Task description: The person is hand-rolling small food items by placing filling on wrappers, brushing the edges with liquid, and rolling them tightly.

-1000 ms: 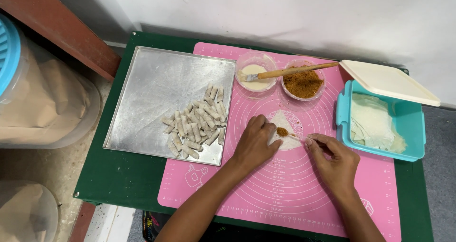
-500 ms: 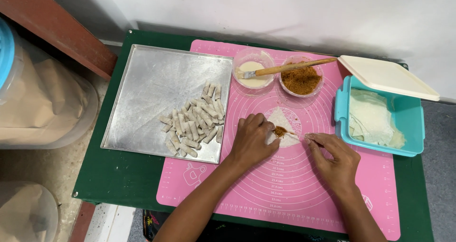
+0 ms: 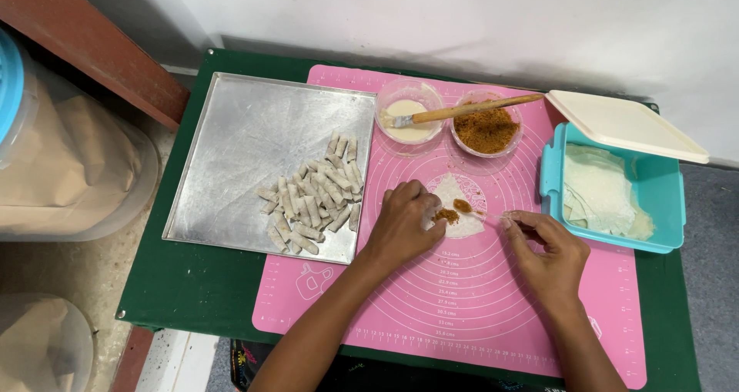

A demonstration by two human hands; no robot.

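A small white pastry sheet point(image 3: 459, 194) lies on the pink silicone mat point(image 3: 462, 299), with brown filling point(image 3: 453, 210) spooned on it. My left hand point(image 3: 406, 224) rests on the sheet's left edge, fingers curled over it. My right hand point(image 3: 545, 252) sits to the right of the sheet, fingertips pinched on a thin utensil whose tip reaches the filling. Several rolled pastries point(image 3: 312, 196) are piled on the metal tray point(image 3: 231, 138).
Behind the sheet stand a bowl of pale paste point(image 3: 409, 113) with a wooden brush point(image 3: 469, 110) across it and a bowl of brown filling point(image 3: 486, 130). A teal box point(image 3: 658, 178) of pastry sheets, lid point(image 3: 625, 124) ajar, is at right. Large plastic containers point(image 3: 61, 161) stand left of the green table point(image 3: 192, 292).
My hands stayed at the sheet; the filling now shows as two small heaps, and my right hand has drawn slightly away to the right.
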